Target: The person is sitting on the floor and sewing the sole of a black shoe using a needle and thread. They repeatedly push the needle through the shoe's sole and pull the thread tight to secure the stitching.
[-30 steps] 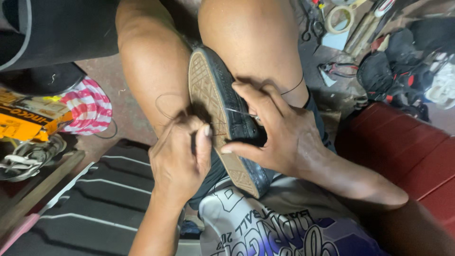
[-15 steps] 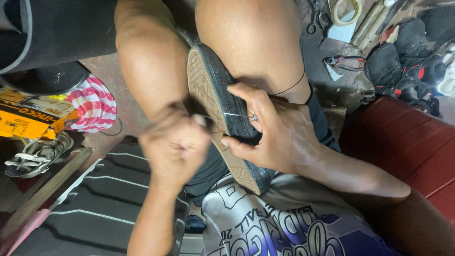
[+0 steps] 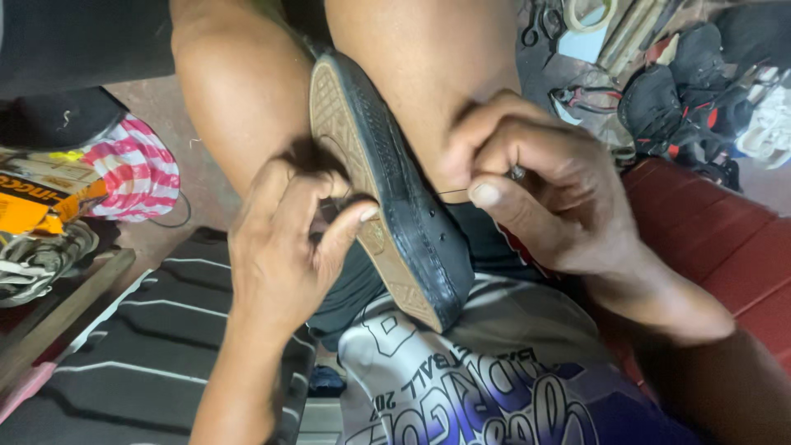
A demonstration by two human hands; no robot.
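At the far left a pink-and-white striped cloth (image 3: 136, 169) lies on the floor beside a yellow box (image 3: 37, 206), with a grey sandal (image 3: 37, 259) just below them. Next comes a black mat with white stripes (image 3: 140, 346), spread over the lower left part of the floor.

The left hand (image 3: 284, 247) rises over that mat. Its grip is narrow: the fingers are curled in against the tan sole of the shoe, the thumb (image 3: 342, 235) pressed on the sole's edge. Whether they pinch anything besides the sole cannot be told.

The black shoe (image 3: 395, 198) stands on its side, wedged between the person's 2 bare knees, sole facing left, toe end pointing down toward the printed shirt (image 3: 461, 387).

The right hand (image 3: 544, 189) rests on the black upper of the shoe, its grip closed tight on a thin needle (image 3: 494, 183), thumb and forefinger pinching it; a fine thread (image 3: 453, 191) runs from it to the shoe.

Further right sits a red bench (image 3: 717, 247), and at the top right corner lie pliers (image 3: 585, 97) and dark shoes (image 3: 684, 99).
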